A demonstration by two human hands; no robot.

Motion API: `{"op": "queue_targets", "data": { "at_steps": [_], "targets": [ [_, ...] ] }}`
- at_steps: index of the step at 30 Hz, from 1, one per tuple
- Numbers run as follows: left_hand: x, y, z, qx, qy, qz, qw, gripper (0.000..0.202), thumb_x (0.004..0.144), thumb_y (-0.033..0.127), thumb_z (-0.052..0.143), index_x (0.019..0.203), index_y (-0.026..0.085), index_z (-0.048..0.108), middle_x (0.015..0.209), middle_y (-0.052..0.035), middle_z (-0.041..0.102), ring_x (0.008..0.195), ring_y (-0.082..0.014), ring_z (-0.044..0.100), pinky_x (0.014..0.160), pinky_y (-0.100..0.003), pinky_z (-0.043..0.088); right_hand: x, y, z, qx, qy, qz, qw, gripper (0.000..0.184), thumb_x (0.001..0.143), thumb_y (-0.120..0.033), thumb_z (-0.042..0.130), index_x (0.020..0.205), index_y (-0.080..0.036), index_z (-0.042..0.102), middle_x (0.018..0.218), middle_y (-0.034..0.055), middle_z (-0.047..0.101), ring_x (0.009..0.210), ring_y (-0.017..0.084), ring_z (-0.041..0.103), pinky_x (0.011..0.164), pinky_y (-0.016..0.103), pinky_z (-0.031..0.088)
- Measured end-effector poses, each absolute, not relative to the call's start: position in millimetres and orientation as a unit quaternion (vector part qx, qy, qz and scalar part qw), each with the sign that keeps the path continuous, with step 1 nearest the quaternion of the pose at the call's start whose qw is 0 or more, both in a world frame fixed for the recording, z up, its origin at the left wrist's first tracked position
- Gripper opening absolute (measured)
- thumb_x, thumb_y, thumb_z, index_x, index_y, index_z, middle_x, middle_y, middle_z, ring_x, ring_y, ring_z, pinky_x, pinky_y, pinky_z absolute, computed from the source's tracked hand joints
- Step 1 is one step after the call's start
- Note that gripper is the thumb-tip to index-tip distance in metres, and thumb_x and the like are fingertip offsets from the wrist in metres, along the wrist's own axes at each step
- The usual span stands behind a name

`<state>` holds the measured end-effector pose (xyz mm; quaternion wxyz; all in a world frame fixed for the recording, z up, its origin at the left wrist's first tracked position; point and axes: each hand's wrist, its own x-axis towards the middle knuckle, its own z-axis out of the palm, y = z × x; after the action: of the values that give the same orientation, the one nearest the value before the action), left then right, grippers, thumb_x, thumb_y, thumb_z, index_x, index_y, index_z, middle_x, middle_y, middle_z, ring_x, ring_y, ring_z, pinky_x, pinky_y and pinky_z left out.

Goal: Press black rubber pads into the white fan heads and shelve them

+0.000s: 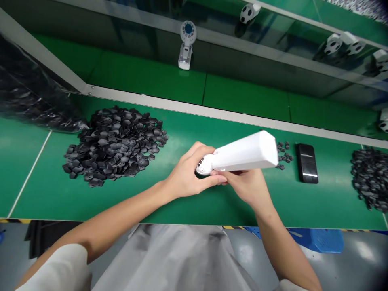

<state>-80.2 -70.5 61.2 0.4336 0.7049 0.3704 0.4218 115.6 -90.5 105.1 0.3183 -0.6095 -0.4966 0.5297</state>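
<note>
**You hold a white handheld device (244, 152) over the green bench mat (194, 206)**

Your left hand (184, 176) is curled closed around the device's rounded end, with the thumb lying over the top, just beside a small slotted grille (200, 163). Your right hand (244, 188) is partly closed beneath the wider body, its fingers (221, 176) reaching under the housing and meeting the left fingers near the grille. Both hands have firm hold of the device, which lies tilted across your body with its faceted, broader end pointing up and to your right.

To your left on the mat is a large heap of black pentagonal pieces (115, 145), and a second heap (370, 178) sits at the far right. Just beyond the device's wide end lies a small cluster of dark pieces (283, 154), right beside a black rectangular slab (307, 163). A metal rail (212, 108) runs along the mat's far side. On the shelf above stand a white device with a blue dial (188, 40) and small black-and-white footballs (248, 13). A grey apron (169, 258) covers your front
</note>
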Motion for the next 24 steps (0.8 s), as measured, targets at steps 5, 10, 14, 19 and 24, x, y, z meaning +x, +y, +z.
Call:
{"op": "queue_targets", "data": {
  "at_steps": [5,10,14,19,24],
  "targets": [
    [-77.4,-75.5,62.6,0.685,0.373,0.449,0.435,0.053,0.081,0.043,0.089,0.121,0.023,0.063,0.111,-0.0071,0.066,0.1,-0.0241,0.066,0.087,-0.038,0.054,112.9,-93.1,103.6,-0.607,-0.462,0.56,0.323,0.015,0.076,-0.032,0.088,0.08,-0.021,0.08,0.07,0.004,0.077,0.062,0.023,0.071,0.054,0.033,0.06],
    [-76.3,-74.1,58.8,0.694,0.337,0.453,0.446,0.048,0.08,0.041,0.09,0.117,0.022,0.065,0.108,-0.0069,0.067,0.098,-0.0235,0.065,0.086,-0.038,0.053,115.3,-99.0,97.4,-0.576,-0.49,0.562,0.337,0.012,0.081,-0.034,0.085,0.08,-0.022,0.081,0.073,0.0032,0.077,0.061,0.02,0.069,0.055,0.031,0.058],
    [-75.2,-70.1,54.0,0.639,0.348,0.413,0.548,0.055,0.075,0.045,0.093,0.117,0.022,0.066,0.105,-0.0049,0.07,0.088,-0.0205,0.066,0.076,-0.032,0.051,117.0,-105.9,86.7,-0.595,-0.484,0.549,0.333,0.026,0.082,-0.046,0.088,0.079,-0.021,0.082,0.069,0.0036,0.077,0.065,0.023,0.073,0.059,0.032,0.061],
    [-78.1,-66.3,51.0,0.57,0.372,0.405,0.611,0.045,0.081,0.045,0.088,0.108,0.019,0.064,0.088,-0.0006,0.066,0.073,-0.0146,0.058,0.065,-0.026,0.045,123.4,-109.9,73.9,-0.539,-0.537,0.558,0.332,0.051,0.103,-0.063,0.059,0.085,-0.02,0.08,0.081,0.0071,0.079,0.073,0.021,0.076,0.072,0.033,0.064],
    [-88.1,-64.7,52.6,0.508,0.389,0.397,0.658,0.039,0.084,0.044,0.084,0.105,0.017,0.065,0.089,-0.0015,0.065,0.06,-0.0097,0.05,0.053,-0.024,0.04,134.2,-116.1,54.0,-0.56,-0.497,0.566,0.345,0.053,0.104,-0.065,0.057,0.096,-0.019,0.081,0.081,0.0065,0.078,0.074,0.02,0.075,0.073,0.031,0.062]
  ]
}}
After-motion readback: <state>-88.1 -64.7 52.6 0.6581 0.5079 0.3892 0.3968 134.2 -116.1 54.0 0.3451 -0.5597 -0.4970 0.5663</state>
